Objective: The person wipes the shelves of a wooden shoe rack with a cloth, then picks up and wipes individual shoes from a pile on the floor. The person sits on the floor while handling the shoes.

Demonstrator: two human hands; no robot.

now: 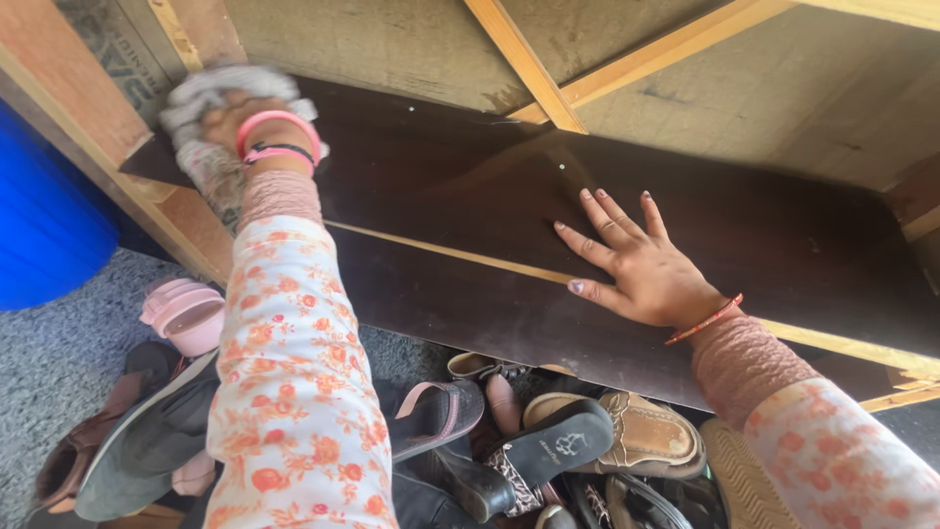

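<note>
1. At the far left, a large blue container [44, 206] is seen standing on grey carpet [69, 343], just beside a pale wooden frame post [73, 108].
2. A grey-white cloth [201, 108] is bunched under the left hand [250, 122], whose fingers are closed down onto it; it is pressed against the far left corner of the dark brown shelf board [470, 196], seemingly so that the corner can be rubbed.
3. The left wrist is ringed with pink and black bangles [279, 142], and a floral sleeve [294, 372] covers the arm.
4. Near and below, a heap of shoes [548, 446] and pink sandals [184, 313] is piled on the floor under the board.
5. Toward the right, the right hand [636, 269] is laid flat with fingers spread wide and nothing held, probably to brace the body or steady the board.
6. The board is glossy, crossed by a pale strip [441, 252], and backed by rough plywood [411, 44] with slanting battens [524, 64].
</note>
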